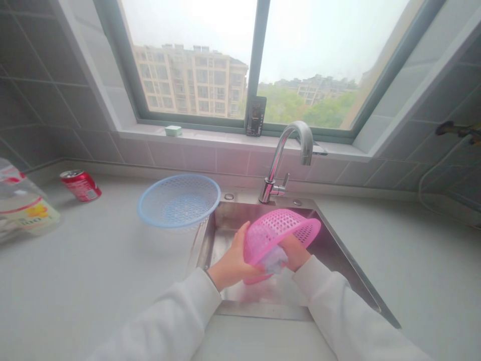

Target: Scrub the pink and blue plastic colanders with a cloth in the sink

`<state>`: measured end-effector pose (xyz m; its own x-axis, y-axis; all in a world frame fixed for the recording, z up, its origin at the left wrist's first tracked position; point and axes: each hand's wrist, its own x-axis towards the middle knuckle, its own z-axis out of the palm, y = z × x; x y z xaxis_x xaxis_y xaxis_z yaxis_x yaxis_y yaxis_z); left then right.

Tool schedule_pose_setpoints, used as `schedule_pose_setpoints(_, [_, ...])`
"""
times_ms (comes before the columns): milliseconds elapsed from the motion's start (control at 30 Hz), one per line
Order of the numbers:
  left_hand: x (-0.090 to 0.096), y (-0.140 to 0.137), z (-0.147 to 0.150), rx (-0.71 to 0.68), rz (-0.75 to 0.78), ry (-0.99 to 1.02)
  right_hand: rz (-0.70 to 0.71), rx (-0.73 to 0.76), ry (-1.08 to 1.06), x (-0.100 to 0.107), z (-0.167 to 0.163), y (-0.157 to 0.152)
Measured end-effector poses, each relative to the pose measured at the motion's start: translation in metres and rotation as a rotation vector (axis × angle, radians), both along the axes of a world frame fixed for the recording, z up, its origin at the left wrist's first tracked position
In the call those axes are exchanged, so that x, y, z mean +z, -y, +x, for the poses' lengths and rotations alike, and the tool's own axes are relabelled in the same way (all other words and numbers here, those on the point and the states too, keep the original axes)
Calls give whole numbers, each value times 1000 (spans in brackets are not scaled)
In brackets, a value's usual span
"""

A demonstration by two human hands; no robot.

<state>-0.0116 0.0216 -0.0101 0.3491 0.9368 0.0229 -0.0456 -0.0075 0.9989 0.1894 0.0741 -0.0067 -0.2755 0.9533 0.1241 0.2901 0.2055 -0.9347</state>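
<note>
A pink perforated plastic basket [281,225] is held tilted on its side over the steel sink [270,310]. My left hand [235,260] grips its left rim, thumb along the outside. Inside the basket's opening is my right hand [295,250], its fingers mostly hidden by the rim. A pale, crumpled cloth [274,259] shows at the basket's mouth, against my right hand. Left of the sink, a light blue mesh basket [178,200] stands upright on the counter.
Behind the sink rises a chrome faucet [289,150], its spout above the pink basket. A red can [80,185] and a clear labelled bottle [26,200] are at the left. The windowsill holds a green block [173,131] and a dark box [256,116].
</note>
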Motion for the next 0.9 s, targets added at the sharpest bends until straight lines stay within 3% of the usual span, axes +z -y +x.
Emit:
schedule_pose_setpoints(167, [9,-1,-3,66,-78,107,-49,114,337,-8,-19,8])
schedule_pose_setpoints(267, [10,-2,-3,155,-60,188,-11,68,620,-9,-13,1])
schedule_pose_setpoints(433, [5,-5,-2,253,-32,231,-1,-54,778,-8,1,-14])
schedule_pose_setpoints(533, [6,-4,0,261,1,176,-15,17,616,-7,-8,-10])
schedule_pose_setpoints(733, [10,-1,2,218,43,104,-228,90,-163,7,-31,8])
schedule_pose_setpoints(800, [9,-1,3,215,33,106,-234,88,-280,11,-32,10])
schedule_pose_setpoints(900, [8,-1,4,201,26,113,-262,98,-279,8,-31,8])
